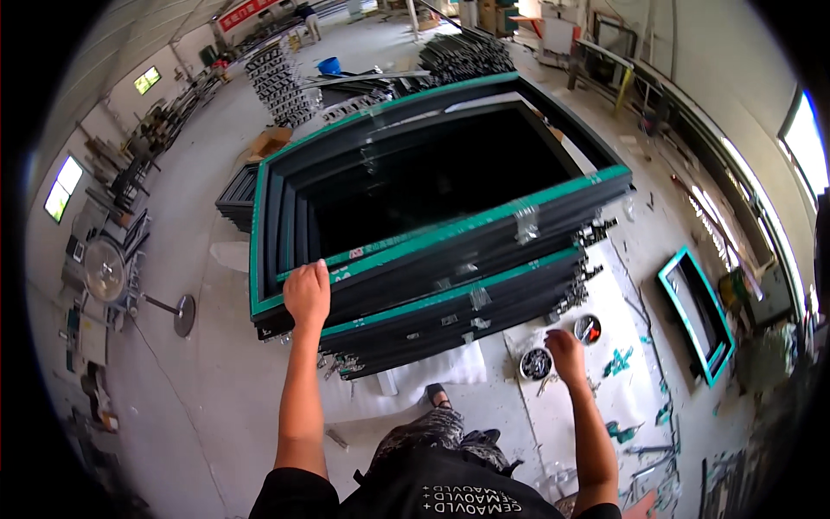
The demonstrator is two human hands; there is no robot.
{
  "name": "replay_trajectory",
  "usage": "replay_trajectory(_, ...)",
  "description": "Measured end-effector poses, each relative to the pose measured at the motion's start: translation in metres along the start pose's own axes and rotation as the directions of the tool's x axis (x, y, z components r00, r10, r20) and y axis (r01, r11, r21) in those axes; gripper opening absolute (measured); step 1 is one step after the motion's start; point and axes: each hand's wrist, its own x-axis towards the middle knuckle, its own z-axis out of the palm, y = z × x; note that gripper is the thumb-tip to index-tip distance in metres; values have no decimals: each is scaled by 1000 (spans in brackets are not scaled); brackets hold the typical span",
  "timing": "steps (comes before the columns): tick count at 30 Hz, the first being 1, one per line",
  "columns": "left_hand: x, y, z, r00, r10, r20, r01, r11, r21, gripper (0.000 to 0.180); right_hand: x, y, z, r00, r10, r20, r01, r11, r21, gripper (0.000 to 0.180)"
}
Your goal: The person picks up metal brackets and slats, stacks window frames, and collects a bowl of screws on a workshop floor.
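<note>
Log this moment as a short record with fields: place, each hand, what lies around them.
place: workshop with a grey concrete floor
left hand: resting, fingers curled, on the near edge of a stack of dark window frames with green tape on their edges
right hand: lowered, palm down, just beside a small round tub of dark small parts; contact cannot be told
nearby: a second round tub, a single green-edged frame on the floor to the right, white sheet under the stack
</note>
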Motion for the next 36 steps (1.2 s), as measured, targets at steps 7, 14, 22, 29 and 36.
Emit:
replay_trajectory(7, 1, 1, -5, 999, -21, 25, 21, 1000, -6, 38, 138, -126, -42, 938, -292, -186, 253, 945, -208, 17)
replay_trajectory(14, 13, 1, -8, 983, -70, 169, 89, 990, -112, 38, 245, -152, -60, 859, -506, -83, 350, 696, -627, 20)
replay_trajectory(22, 21, 8, -7, 954, -245, 170, 259, 964, -64, 45, 327, -129, -89, 818, -465, 340, 573, 597, -562, 35)
replay_trajectory(29, 13, -3, 4, 892, -443, 84, 446, 895, -8, 51, 327, -116, -89, 766, -412, 494, 639, 577, -509, 33)
replay_trajectory(36, 18, -29, 0, 939, -336, 78, 340, 938, -62, 48, 273, -126, -97, 770, -489, 409, 638, 583, -503, 29)
